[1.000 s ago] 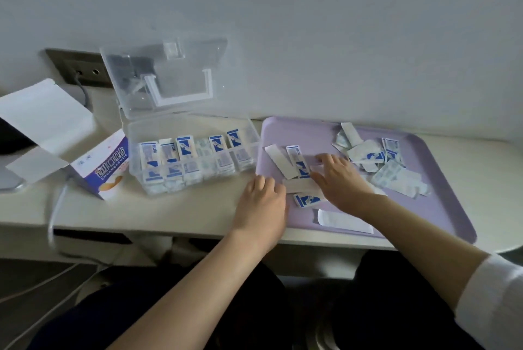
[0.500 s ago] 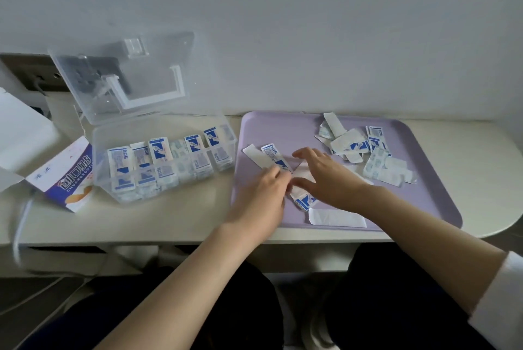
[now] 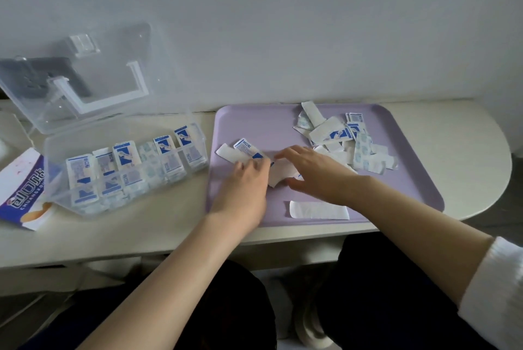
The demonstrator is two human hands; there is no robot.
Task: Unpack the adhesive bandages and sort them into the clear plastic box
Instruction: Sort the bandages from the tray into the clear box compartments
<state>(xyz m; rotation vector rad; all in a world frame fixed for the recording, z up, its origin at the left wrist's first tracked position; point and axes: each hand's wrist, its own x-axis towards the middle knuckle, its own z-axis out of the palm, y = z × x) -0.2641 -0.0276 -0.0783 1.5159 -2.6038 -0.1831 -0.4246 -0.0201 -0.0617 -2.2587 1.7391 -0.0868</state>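
Shifted further onto the lilac tray [image 3: 410, 185], the left hand [image 3: 246, 180] is curled around light, flimsy, slippery wrapped bandages [image 3: 278, 175] at mid-frame, best pinched by their edges, while the right hand [image 3: 319, 171] is held open just beside them.

The cardboard box [image 3: 24, 194] reads "CHUANGKO…", cut off, beneath large white Chinese characters.

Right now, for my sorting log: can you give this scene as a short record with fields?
box: lid open, bandages standing in its compartments
tray: purple, loose pile at far right, one white strip near front
left hand: fingers curled on a printed bandage
right hand: open over white wrappers
carton: left of the box
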